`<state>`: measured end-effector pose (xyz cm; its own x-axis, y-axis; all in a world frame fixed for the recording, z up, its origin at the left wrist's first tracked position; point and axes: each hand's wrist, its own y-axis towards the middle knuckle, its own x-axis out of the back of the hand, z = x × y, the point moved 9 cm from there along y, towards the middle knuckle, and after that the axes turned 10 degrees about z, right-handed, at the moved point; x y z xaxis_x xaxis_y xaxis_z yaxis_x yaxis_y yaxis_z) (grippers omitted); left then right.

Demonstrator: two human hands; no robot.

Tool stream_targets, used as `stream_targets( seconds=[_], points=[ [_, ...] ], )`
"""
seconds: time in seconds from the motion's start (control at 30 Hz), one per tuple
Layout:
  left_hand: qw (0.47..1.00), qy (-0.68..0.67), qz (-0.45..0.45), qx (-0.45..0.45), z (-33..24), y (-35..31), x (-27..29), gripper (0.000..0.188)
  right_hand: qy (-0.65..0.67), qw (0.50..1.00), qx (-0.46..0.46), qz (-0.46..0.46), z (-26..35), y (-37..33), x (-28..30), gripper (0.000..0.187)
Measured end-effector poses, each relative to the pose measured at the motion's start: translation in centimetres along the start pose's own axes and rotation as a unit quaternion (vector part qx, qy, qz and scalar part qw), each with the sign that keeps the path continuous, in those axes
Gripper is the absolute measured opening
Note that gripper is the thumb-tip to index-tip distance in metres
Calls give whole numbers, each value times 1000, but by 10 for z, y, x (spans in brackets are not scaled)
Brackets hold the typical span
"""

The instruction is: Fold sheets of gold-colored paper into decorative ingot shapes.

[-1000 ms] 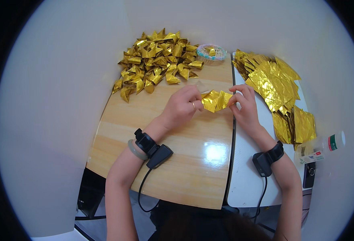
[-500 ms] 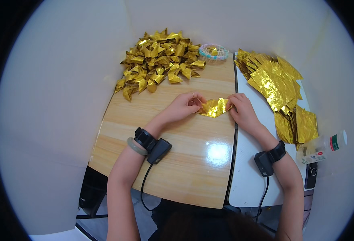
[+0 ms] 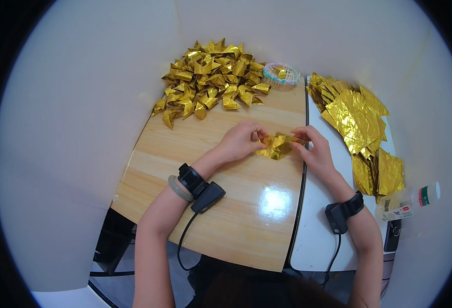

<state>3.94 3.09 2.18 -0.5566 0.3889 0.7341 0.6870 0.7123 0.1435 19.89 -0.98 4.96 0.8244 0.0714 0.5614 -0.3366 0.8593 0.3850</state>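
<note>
A partly folded piece of gold foil paper is between my two hands, above the wooden table near its right edge. My left hand pinches its left end between thumb and fingers. At the other end, my right hand grips the foil with thumb and forefinger. The middle of the paper shows creased, shiny facets. Behind my hands lies a large heap of folded gold foil pieces. Flat gold foil sheets are stacked to the right of my right hand.
A small woven basket with a gold piece in it stands beside the heap. A clear plastic bottle and a dark phone lie at the right. The wooden table meets a white table at a dark seam.
The foil has turned and its folds look more bunched between my fingers. My right hand has shifted its grip, its fingers now pinching from above and below. The whole view has tilted slightly.
</note>
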Motion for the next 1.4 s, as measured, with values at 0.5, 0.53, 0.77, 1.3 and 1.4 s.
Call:
stream_targets(
  seconds=[0.5,0.53,0.77,1.3,1.4],
  points=[
    [997,11,74,-12,-10,-3,4,26,-192,974,46,107,6,-3,-16,19],
    [996,-9,89,-9,-7,-3,1,29,-207,971,47,112,8,-4,-17,21],
    [988,97,52,-112,-21,-6,6,30,-229,961,50,148,16,-5,-17,24],
    [990,77,102,-52,-27,-5,-5,32,-239,951,76,178,26,-3,-36,28],
    [991,67,102,-50,-25,-2,-8,32,-240,954,71,164,19,-3,-33,22]
  ],
)
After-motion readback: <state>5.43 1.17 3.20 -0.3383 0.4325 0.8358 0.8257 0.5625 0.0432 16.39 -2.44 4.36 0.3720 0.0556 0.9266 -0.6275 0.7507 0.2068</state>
